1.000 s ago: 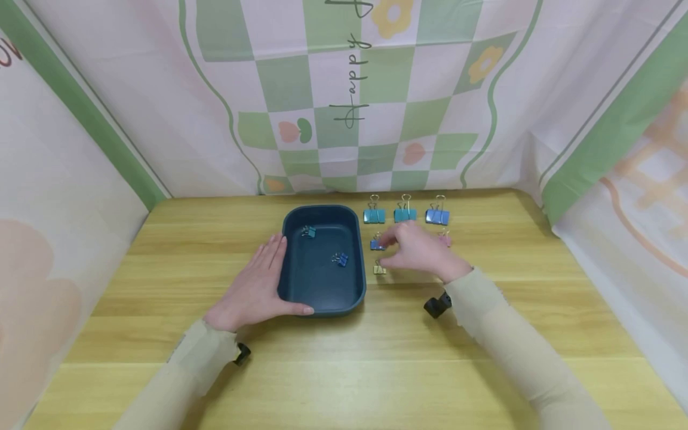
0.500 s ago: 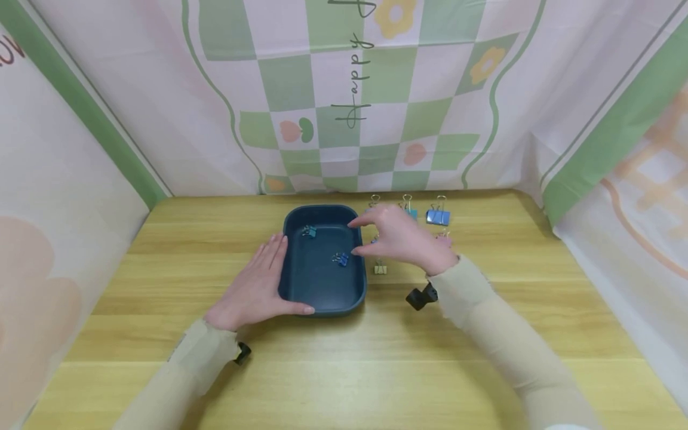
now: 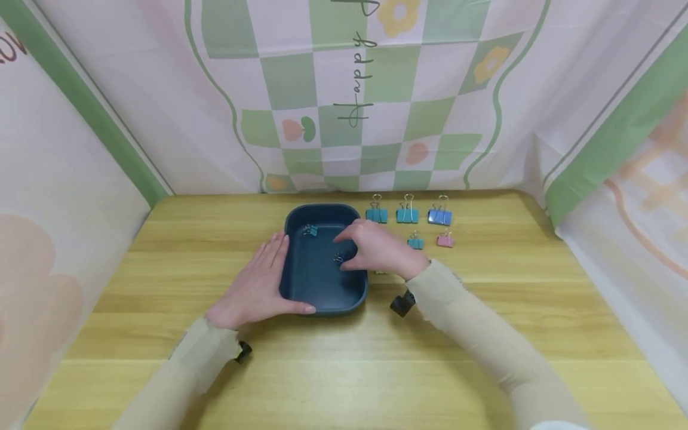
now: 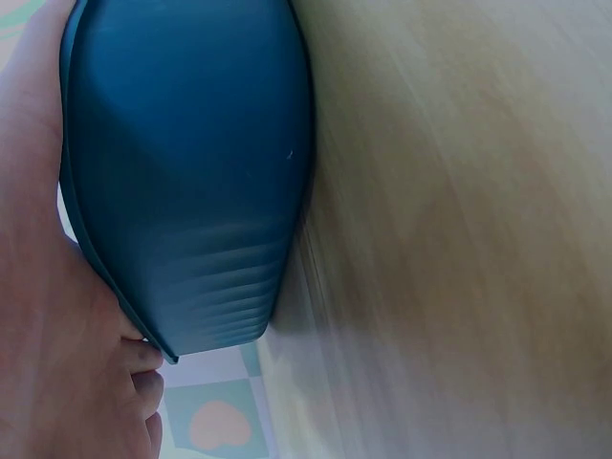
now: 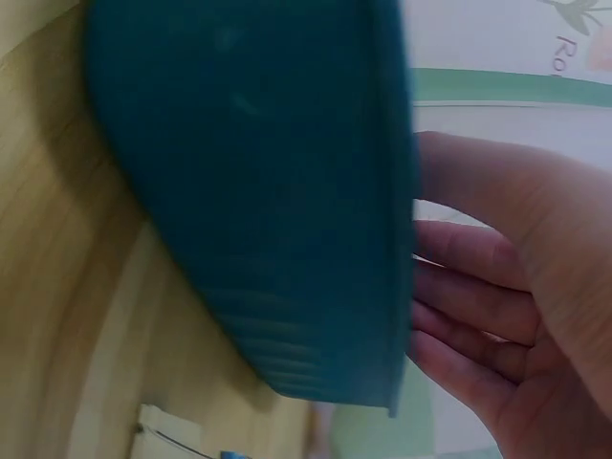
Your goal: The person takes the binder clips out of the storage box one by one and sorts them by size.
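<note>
A dark blue tray (image 3: 322,292) stands on the wooden table. My left hand (image 3: 252,286) rests along its left side, fingers straight at the rim and thumb reaching across the near edge. The left wrist view shows that hand at the rim of the tray wall (image 4: 191,163). Over the tray's right rim reaches my right hand (image 3: 378,251), thumb and index finger spread apart with nothing seen between them. A small blue binder clip (image 3: 340,258) lies in the tray beside the right thumb, partly hidden. A small teal binder clip (image 3: 310,230) lies farther back inside.
Right of the tray, the back row holds two large teal binder clips (image 3: 407,215) and a large blue one (image 3: 439,217). Before them lie a small teal clip (image 3: 415,243) and a pink clip (image 3: 444,240). A yellow clip (image 3: 380,272) shows below the right hand.
My right hand has moved left from over the clips on the table to inside the tray, its thumb and fingers spreading. My left hand stays at the tray.
</note>
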`<state>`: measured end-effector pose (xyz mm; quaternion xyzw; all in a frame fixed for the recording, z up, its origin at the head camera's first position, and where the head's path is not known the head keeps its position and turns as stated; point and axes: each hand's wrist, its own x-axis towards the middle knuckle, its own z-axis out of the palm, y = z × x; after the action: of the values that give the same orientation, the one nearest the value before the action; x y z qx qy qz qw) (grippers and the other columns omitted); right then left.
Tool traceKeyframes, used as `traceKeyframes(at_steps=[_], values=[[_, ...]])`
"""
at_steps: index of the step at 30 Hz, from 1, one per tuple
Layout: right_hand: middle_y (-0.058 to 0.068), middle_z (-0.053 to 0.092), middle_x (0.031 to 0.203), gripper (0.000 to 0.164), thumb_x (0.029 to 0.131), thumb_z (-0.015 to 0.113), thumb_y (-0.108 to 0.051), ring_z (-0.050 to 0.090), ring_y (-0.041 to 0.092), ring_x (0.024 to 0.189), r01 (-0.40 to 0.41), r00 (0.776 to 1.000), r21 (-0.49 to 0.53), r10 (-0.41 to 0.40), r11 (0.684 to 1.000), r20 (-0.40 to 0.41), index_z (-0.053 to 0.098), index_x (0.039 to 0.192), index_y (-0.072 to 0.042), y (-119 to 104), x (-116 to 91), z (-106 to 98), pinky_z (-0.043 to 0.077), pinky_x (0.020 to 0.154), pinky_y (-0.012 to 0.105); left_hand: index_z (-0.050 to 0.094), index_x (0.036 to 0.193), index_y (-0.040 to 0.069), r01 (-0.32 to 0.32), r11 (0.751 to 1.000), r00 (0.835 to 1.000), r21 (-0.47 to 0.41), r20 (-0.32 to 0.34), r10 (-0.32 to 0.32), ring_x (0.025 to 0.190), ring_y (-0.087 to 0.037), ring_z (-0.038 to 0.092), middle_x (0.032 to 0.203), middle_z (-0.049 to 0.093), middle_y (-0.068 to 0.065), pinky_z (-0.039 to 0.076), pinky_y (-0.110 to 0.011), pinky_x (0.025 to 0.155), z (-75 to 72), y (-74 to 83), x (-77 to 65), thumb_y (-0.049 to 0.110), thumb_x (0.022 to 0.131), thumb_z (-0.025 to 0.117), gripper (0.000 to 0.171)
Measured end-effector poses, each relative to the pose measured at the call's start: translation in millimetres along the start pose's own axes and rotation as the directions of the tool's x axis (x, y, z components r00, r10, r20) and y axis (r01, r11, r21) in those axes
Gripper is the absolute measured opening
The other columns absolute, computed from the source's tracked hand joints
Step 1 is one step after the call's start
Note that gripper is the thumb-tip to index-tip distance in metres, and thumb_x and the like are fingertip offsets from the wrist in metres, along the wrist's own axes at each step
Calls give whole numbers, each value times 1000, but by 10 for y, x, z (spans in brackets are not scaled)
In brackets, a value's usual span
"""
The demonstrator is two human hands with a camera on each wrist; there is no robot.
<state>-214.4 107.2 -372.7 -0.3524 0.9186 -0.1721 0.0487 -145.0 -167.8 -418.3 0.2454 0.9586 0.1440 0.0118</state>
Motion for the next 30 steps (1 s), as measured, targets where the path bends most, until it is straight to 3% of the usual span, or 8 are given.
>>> traceKeyframes(at_steps=[9, 16, 23, 30], values=[[7, 70, 122, 45, 81, 86, -17, 59, 21, 111, -64, 994, -85, 71, 994, 87, 75, 123, -6, -9, 126, 97, 53, 94, 36, 0, 162, 0, 9, 1000, 1000, 7, 17, -9, 154, -23, -4, 169, -3, -16, 6, -42, 124, 12, -2, 2, 99, 66, 49, 146], [5, 73, 110, 25, 86, 80, -7, 65, 21, 102, -20, 993, -162, 39, 987, 114, 80, 110, -9, -31, 189, 138, 57, 86, 36, 1, 162, 0, 3, 1000, 1000, 2, 12, -3, 154, -22, -4, 169, -3, -15, 6, -42, 124, 4, -2, 3, 98, 66, 50, 145], [-3, 75, 95, 12, 89, 80, -16, 68, 8, 83, 3, 995, -117, 9, 993, 103, 81, 101, -14, -91, 234, 263, 57, 75, 25, 1, 162, 0, 0, 1000, 1000, -1, 17, 0, 154, -22, -5, 169, -4, -15, 6, -42, 124, 0, -8, 5, 98, 67, 50, 144], [-3, 76, 95, 15, 90, 79, -19, 70, 7, 85, 70, 992, -19, -67, 997, 105, 81, 104, -12, -234, 238, 370, 57, 77, 24, 0, 161, -1, -7, 1000, 1000, -3, 15, 7, 154, -23, -5, 169, -3, -16, 6, -42, 124, -6, -10, -2, 97, 69, 49, 144]])
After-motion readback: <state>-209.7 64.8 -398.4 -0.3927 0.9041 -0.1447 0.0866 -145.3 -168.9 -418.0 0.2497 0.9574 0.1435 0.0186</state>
